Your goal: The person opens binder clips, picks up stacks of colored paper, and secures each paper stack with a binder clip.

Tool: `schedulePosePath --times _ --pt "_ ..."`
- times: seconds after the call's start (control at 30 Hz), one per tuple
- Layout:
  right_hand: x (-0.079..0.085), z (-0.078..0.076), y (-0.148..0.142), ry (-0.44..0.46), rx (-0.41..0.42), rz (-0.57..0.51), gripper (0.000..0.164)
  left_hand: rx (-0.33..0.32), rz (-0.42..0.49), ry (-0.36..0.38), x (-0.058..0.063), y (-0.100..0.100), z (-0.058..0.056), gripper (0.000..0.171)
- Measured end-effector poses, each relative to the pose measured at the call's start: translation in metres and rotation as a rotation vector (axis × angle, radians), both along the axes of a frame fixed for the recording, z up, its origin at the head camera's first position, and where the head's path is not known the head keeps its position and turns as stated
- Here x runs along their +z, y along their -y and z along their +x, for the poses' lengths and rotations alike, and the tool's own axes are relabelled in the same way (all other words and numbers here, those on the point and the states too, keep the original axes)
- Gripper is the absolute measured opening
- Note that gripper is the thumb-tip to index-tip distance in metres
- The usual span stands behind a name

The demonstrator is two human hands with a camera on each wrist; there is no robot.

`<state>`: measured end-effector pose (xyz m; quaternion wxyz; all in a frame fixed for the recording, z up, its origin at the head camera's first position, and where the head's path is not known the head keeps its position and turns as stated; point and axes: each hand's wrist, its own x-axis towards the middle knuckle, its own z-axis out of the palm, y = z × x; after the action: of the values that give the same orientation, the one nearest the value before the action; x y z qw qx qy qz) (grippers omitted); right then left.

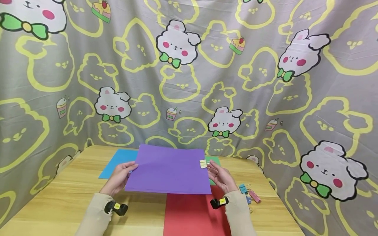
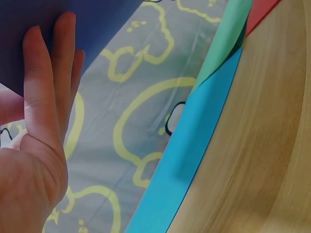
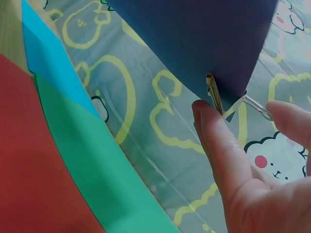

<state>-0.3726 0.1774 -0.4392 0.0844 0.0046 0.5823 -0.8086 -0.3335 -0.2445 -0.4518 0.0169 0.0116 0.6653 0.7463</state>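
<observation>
A purple sheet (image 1: pixel 169 170) is held up over the table, tilted so its broad face shows in the head view. My left hand (image 1: pixel 119 176) pinches its left edge, with long fingers (image 2: pixel 39 82) flat against the underside in the left wrist view. A pale yellow binder clip (image 1: pixel 203 164) sits on the sheet's right edge, jaws over the paper. My right hand (image 1: pixel 222 178) holds this clip by its wire handles, thumb at the silver handle (image 3: pixel 257 107) and fingertips by the other one in the right wrist view.
On the wooden table (image 1: pixel 59 200) lie a blue sheet (image 1: pixel 113 164), a green sheet (image 1: pixel 215 160) and a red sheet (image 1: pixel 192 216), partly overlapping. Teal (image 1: pixel 243 188), pink (image 1: pixel 255 196) and blue (image 1: pixel 248 199) binder clips lie at the right. A patterned curtain (image 1: pixel 189 82) surrounds the table.
</observation>
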Motion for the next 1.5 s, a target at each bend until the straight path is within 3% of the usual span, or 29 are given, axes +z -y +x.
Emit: schedulePosePath --times 0.6,0.9,1.5 --pt "0.0025 0.0014 0.0055 -0.022 -0.072 0.009 0.056 -0.029 0.048 -0.021 0.0016 -0.0005 0.0023 0.068" --pt "0.0046 0.0046 0.0049 -0.033 -0.05 0.018 0.067 -0.031 0.049 -0.02 0.0013 -0.001 0.0018 0.066" --pt "0.0037 0.0042 0.0034 -0.031 -0.031 0.04 0.069 -0.032 0.063 -0.016 0.0035 -0.0015 0.0015 0.063"
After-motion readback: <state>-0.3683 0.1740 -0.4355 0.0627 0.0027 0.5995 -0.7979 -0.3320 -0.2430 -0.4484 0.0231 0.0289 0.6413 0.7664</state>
